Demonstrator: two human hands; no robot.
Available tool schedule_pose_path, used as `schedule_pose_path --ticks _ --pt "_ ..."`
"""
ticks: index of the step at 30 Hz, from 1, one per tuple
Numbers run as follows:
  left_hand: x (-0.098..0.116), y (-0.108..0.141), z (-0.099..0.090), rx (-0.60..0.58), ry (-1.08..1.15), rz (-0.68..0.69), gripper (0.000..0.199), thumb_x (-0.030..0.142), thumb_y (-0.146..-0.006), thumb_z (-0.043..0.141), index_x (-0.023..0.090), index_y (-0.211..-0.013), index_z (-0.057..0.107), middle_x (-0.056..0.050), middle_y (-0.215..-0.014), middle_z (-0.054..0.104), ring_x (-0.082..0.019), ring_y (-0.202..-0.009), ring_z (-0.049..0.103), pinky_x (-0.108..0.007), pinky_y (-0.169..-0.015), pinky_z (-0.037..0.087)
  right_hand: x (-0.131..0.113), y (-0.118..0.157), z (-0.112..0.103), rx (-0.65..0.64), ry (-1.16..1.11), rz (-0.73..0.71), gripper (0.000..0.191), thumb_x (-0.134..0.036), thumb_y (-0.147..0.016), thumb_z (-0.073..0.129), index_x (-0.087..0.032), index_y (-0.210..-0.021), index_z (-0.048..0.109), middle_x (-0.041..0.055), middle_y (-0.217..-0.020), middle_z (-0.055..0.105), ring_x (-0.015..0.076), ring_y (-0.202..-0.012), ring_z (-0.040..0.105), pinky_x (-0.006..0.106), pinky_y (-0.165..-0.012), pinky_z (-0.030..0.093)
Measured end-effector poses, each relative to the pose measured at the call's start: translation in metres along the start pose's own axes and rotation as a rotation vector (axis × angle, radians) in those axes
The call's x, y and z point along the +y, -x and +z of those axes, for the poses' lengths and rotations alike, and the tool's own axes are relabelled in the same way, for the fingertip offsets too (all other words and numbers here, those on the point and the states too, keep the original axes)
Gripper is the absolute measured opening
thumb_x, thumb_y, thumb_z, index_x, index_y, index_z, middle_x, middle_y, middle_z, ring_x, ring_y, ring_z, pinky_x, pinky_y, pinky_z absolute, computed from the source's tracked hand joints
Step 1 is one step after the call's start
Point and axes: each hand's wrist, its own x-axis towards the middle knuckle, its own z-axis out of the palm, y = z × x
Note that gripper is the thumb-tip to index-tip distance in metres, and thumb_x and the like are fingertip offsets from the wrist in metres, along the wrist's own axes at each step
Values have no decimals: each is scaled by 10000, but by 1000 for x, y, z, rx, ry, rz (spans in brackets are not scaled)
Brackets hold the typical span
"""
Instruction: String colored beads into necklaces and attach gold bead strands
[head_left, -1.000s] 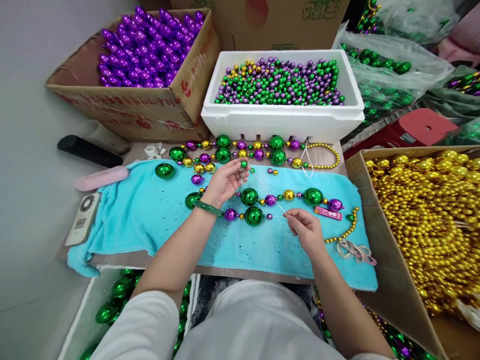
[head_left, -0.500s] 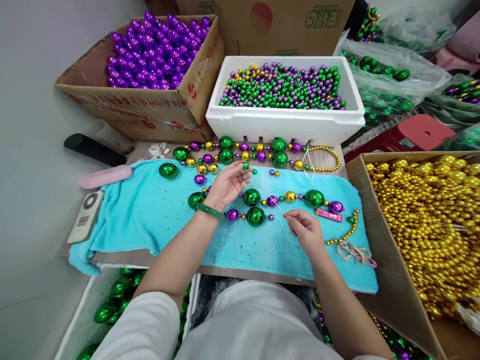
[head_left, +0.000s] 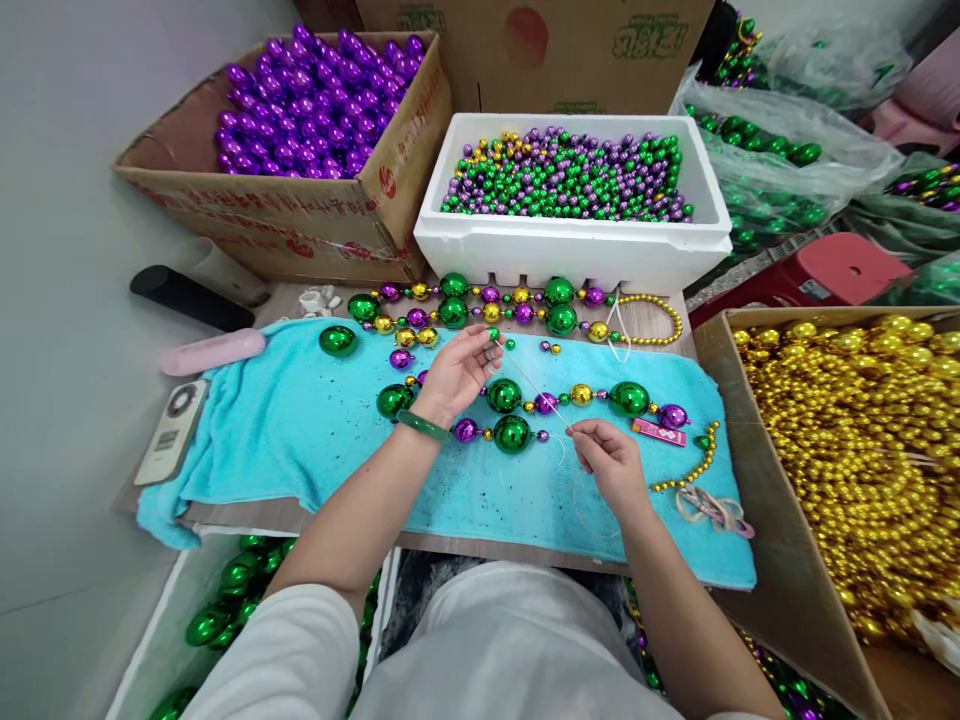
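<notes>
Between thumb and fingertips, my left hand (head_left: 463, 372) pinches a small green bead (head_left: 493, 334). My right hand (head_left: 606, 458) grips the lower end of a long thin needle (head_left: 534, 385), which slants up to the left hand with its tip close to the bead; whether it is in the hole I cannot tell. Fine thread (head_left: 561, 452) loops on the towel by the right fingers. Beneath the hands lies a partly strung strand with large green beads (head_left: 513, 434), plus purple and gold ones; the left hand hides part of it. Loose small beads (head_left: 550, 347) lie just beyond.
A finished-looking bead necklace (head_left: 559, 318) lies behind the blue towel (head_left: 262, 440). At the back stand a carton of purple beads (head_left: 262, 220) and a white foam box (head_left: 570, 240) of small beads. A carton of gold beads (head_left: 780, 490) is at right, a pink lighter (head_left: 660, 432) nearby.
Almost nothing differs. Both hands keep their hold on the bead and the needle, and the whole view has shifted very slightly.
</notes>
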Motion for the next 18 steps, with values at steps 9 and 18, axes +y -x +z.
schedule_pose_path --ticks 9,18 --pt "22 2 -23 80 -1246 576 180 303 -775 706 194 -896 630 -76 -1003 662 -218 -946 604 -365 -881 466 7 -1 6 13 -115 33 235 -393 -734 663 -168 -797 637 -43 -517 498 85 -452 411 217 -425 308" --pt "71 -24 -114 363 -1959 103 196 282 -694 739 188 -863 711 -113 -912 707 -332 -948 636 -437 -860 488 4 -3 -6 44 -150 12 214 -376 -712 683 -179 -757 613 -44 -500 498 82 -439 408 210 -412 296"
